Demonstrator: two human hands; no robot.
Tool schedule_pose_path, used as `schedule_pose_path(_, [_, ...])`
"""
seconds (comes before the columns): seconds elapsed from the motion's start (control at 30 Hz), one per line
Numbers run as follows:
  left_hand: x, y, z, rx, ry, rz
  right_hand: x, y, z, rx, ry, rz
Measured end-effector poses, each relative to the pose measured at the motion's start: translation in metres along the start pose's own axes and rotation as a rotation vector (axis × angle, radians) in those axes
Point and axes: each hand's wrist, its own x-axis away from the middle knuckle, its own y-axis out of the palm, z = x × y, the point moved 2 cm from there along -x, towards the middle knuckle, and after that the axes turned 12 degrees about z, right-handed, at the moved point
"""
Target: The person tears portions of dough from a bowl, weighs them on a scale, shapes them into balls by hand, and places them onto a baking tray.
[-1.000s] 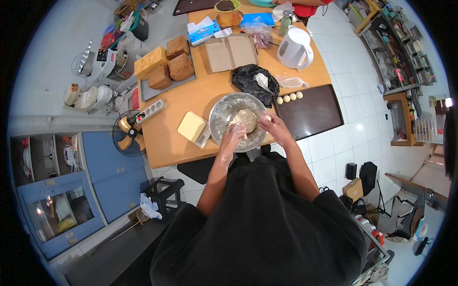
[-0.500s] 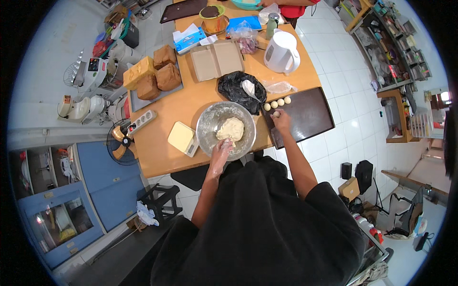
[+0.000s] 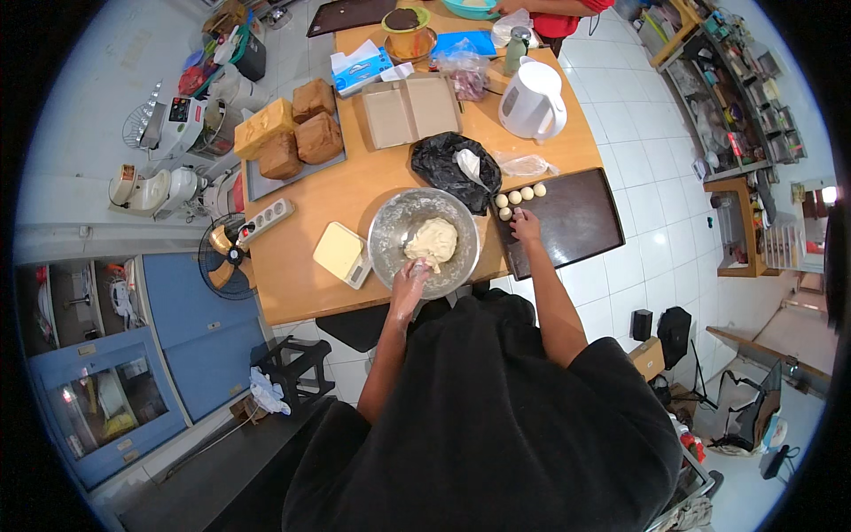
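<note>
Dough balls [image 3: 515, 197] are best set down lightly, with gaps left. They are ranged on the tray [image 3: 572, 217], at ten-to-twelve o'clock from the half-curled right hand [image 3: 526, 225]; the dough [image 3: 433, 240] is held in the bowl [image 3: 386, 232], at one o'clock from the loosely closed left hand [image 3: 410, 282]. Either hand's grip cannot be told.

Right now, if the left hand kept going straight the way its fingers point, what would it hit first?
Most likely the pale dough lump in the metal mixing bowl, just ahead of the left hand; whether they already touch is unclear.
</note>
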Motion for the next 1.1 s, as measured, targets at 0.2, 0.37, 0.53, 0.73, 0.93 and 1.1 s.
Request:
schedule_pose_path(0.2, [-0.066, -0.014, -0.058, -0.459, 0.300, 0.178, 0.011, -0.018, -0.009, 0.057, -0.271, 0.054])
schedule_pose_path(0.37, [-0.078, 0.006, -0.033, -0.771, 0.472, 0.086, 0.087, -0.023, -0.050, 0.148, -0.535, 0.050])
schedule_pose_path(0.53, [-0.103, 0.023, -0.061, -1.040, 0.550, -0.043, 0.152, 0.020, -0.072, 0.278, -1.035, -0.369])
schedule_pose_path(0.73, [-0.110, 0.019, -0.073, -1.254, 0.828, -0.070, 0.174, 0.089, -0.040, 0.852, -1.114, -0.736])
schedule_pose_path(0.93, [-0.101, 0.022, -0.045, -0.994, 0.596, -0.038, 0.157, 0.117, 0.016, 1.020, -1.252, -0.541])
schedule_pose_path(1.1, [-0.080, 0.029, -0.026, -1.100, 0.397, 0.035, 0.151, 0.126, 0.027, 0.848, -1.242, -0.505])
